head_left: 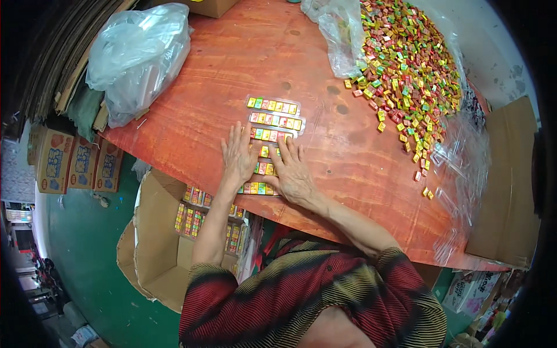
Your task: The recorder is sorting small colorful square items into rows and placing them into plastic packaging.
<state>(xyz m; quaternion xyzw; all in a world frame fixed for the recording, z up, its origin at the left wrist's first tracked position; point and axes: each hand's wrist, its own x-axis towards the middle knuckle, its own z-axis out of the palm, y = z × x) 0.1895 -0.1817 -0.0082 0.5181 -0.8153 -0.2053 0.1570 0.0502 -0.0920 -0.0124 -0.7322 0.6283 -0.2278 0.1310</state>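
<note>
A reddish wooden table (243, 64) fills the middle of the frame. On it lie clear packs of coloured candies (272, 120) at centre, a loose candy heap (406, 69) upper right, and a crumpled plastic bag (136, 55) upper left.

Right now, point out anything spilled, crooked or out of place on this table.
Nothing looks damaged. The loose candy pile sprawls from its clear bag, with strays near the table edge. The packed strips lie slightly tilted under the left hand and right hand.
</note>
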